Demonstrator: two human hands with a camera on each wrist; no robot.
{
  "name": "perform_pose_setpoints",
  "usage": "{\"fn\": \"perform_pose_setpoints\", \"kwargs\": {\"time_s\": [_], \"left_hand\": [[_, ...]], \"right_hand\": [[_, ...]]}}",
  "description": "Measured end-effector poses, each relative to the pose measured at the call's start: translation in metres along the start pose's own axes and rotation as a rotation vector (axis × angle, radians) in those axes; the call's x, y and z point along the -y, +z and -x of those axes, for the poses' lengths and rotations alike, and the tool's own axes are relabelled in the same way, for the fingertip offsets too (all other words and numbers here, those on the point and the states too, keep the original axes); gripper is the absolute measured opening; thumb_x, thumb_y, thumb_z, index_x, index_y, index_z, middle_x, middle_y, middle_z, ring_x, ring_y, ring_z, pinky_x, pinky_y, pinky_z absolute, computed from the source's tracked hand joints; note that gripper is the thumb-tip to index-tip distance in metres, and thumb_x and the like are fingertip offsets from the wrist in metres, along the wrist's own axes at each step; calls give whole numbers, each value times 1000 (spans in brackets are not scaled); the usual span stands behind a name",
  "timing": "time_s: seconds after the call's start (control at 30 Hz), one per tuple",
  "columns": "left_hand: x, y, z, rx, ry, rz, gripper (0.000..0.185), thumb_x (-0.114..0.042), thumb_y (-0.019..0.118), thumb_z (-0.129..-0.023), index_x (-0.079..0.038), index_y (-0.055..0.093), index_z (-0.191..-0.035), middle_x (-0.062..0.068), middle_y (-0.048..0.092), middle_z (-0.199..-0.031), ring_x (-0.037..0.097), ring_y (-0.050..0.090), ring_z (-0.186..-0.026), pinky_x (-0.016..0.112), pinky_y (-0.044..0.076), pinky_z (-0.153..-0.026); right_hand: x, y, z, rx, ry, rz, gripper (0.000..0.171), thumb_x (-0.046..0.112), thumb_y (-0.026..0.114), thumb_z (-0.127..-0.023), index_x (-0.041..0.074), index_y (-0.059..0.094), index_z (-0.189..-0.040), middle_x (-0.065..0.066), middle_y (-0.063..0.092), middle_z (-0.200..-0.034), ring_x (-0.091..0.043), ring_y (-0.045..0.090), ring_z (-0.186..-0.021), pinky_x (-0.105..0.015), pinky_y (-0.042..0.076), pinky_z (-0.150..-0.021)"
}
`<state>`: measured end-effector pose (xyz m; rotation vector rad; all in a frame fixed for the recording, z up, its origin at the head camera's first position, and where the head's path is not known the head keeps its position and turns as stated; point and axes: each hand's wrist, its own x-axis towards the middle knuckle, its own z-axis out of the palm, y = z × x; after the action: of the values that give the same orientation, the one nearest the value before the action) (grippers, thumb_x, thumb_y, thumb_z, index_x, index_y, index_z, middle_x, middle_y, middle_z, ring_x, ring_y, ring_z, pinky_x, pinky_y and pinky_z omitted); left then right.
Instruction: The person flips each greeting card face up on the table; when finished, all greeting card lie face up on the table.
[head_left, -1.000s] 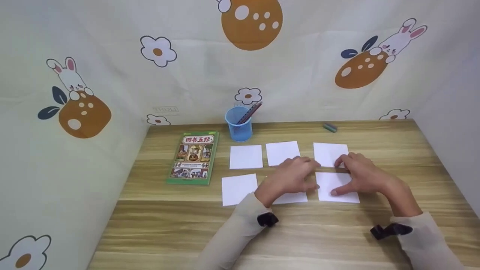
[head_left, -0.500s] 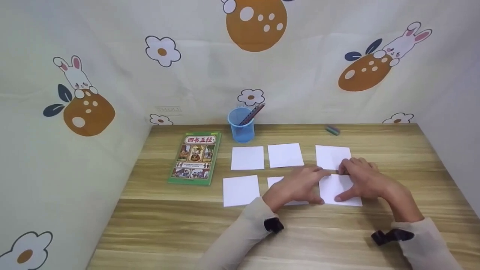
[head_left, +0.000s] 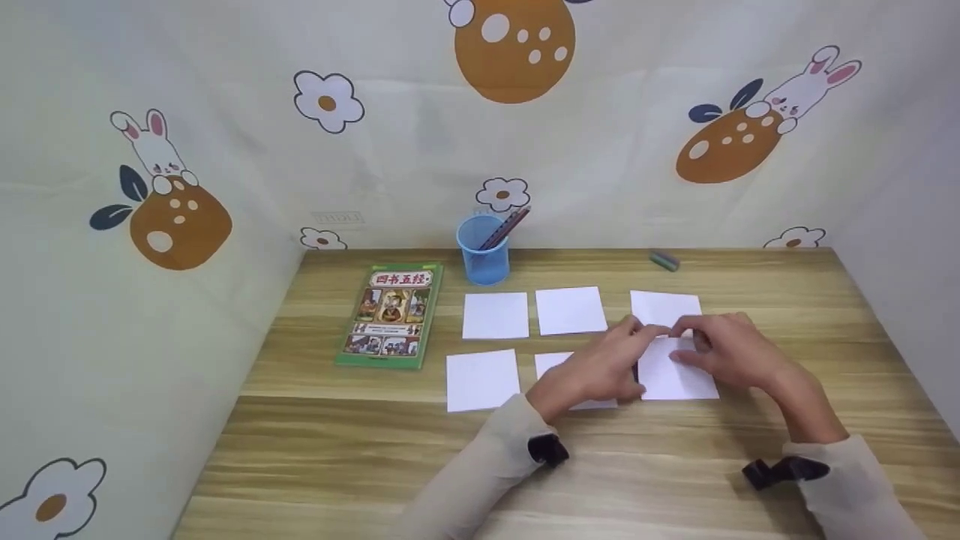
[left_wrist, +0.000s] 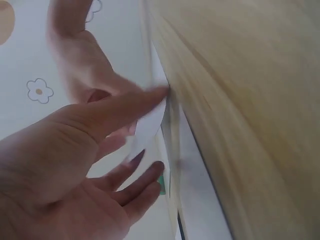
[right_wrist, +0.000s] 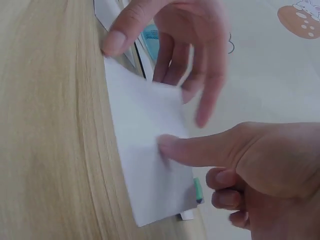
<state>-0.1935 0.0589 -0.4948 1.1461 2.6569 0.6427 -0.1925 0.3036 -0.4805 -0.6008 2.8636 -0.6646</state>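
Nearest the viewer, two light-sleeved forearms extend over the wooden table (head_left: 315, 450), each with a black strap at the wrist.

The left hand (head_left: 600, 367) and the right hand (head_left: 731, 352) meet over the near-right paper square (head_left: 679, 375), the rightmost sheet of the near row. This sheet is partly lifted: its far edge is raised off the table while its near edge stays low. The left hand pinches the sheet's far-left edge between thumb and fingers; in the left wrist view the thumb lies against the lifted paper, with the remaining fingers extended and relaxed below it. The right hand grips the same sheet at its far edge; in the right wrist view the thumb (right_wrist: 187, 150) presses flat on the upper face of the sheet, with the fingers curled behind it.

Left of this sheet, the near-middle square (head_left: 555, 364) lies flat, largely covered by the left hand. The near-left square (head_left: 482, 379) lies flat and uncovered.

The far row holds three more flat sheets: the far-left square (head_left: 495, 315), the far-middle square (head_left: 570, 310), and the far-right square (head_left: 664, 307), which sits just beyond both hands.

A green book (head_left: 390, 313) lies flat to the left of the sheets. Farther back stands a blue pen cup (head_left: 482, 259) containing pencils. A small eraser (head_left: 664, 260) lies at the far right, near the patterned backdrop (head_left: 225, 112).
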Motion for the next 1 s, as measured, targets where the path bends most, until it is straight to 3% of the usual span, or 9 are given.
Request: {"fn": "perform_pose_setpoints", "kwargs": {"time_s": [0.13,0.23,0.3,0.37,0.5,0.63,0.77,0.9,1.0], "left_hand": [[0,-7,-2,-111,71,213,67,-25,75,-103,-20,45,-162,0,65,-126,5,58,-104,11,46,-85],[2,-14,-5,-213,111,432,44,-29,51,-116,-13,51,-157,4,74,-115,4,65,-105,11,49,-93],[4,-17,-6,-276,117,526,42,-27,39,-119,-11,54,-154,8,76,-116,10,70,-109,14,52,-97],[5,-19,-6,-314,97,526,40,-21,37,-119,-12,55,-153,9,74,-127,13,69,-121,16,52,-103],[8,-18,-6,-312,96,402,48,-4,53,-108,-13,55,-155,7,63,-152,16,58,-143,21,46,-116],[8,-16,-7,-257,111,342,56,0,60,-103,-15,54,-158,4,64,-153,9,63,-129,14,50,-104],[9,-16,-5,-223,61,390,62,0,66,-102,-20,53,-159,4,70,-137,5,68,-103,10,54,-86],[9,-16,-5,-188,17,396,53,-4,73,-100,-20,62,-150,3,70,-124,0,68,-93,11,57,-83],[10,-15,-6,-155,-9,366,42,-7,77,-99,-16,71,-140,2,71,-118,-3,66,-89,10,56,-81]], "right_hand": [[0,-8,2,24,-59,-212,13,15,79,-99,15,74,-110,4,65,-77,-12,59,-72,-25,50,-66],[2,-14,6,24,-82,-390,5,17,71,-106,14,74,-109,-1,74,-87,-18,68,-77,-26,58,-70],[4,-17,7,-1,-87,-464,14,19,63,-111,13,75,-108,-5,75,-92,-21,70,-79,-28,59,-73],[4,-18,8,-25,-91,-506,19,21,60,-112,12,76,-106,-7,76,-95,-21,72,-81,-28,60,-74],[2,-14,8,-2,-129,-541,9,8,64,-107,10,73,-108,-9,74,-96,-13,70,-85,-25,57,-76],[-3,-10,5,57,-175,-596,33,-8,60,-101,9,69,-127,-13,67,-94,-14,65,-81,-26,56,-69],[-6,-9,3,30,-171,-565,49,-6,64,-100,11,61,-146,-11,64,-92,-14,62,-76,-25,53,-65],[-5,-10,1,-23,-107,-444,33,9,73,-102,11,67,-133,-4,69,-89,-11,62,-77,-24,50,-69],[-4,-9,-1,1,-81,-340,18,14,76,-101,12,71,-118,-1,73,-94,-11,64,-83,-24,53,-74]]}}
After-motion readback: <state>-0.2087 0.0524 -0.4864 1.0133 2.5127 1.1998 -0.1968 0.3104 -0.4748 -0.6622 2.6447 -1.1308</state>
